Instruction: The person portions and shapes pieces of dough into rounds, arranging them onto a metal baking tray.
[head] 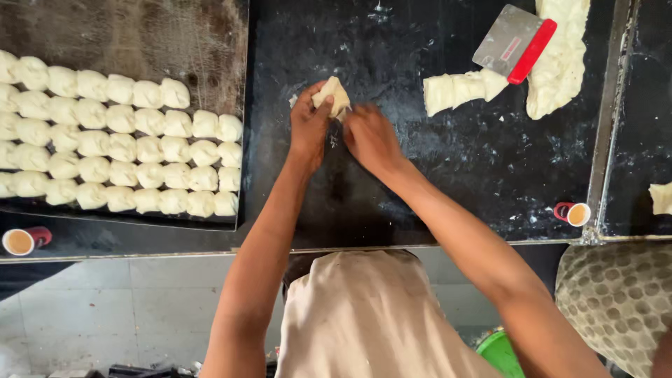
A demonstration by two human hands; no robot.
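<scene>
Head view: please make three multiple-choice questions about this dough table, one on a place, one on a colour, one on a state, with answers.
1. Where does the tray of dough pieces lie?
A. at the picture's left
B. at the picture's right
C. under the scraper

2. What colour is the handle of the scraper?
A. blue
B. red
C. green

3. How is the small dough piece held?
A. it lies alone on the worktop
B. only one hand touches it
C. both hands pinch it

Answers: 1 A, the tray fills the left side of the dark worktop. 2 B, a red bar runs along the metal blade. 3 C, the left hand and right hand meet on it.
</scene>
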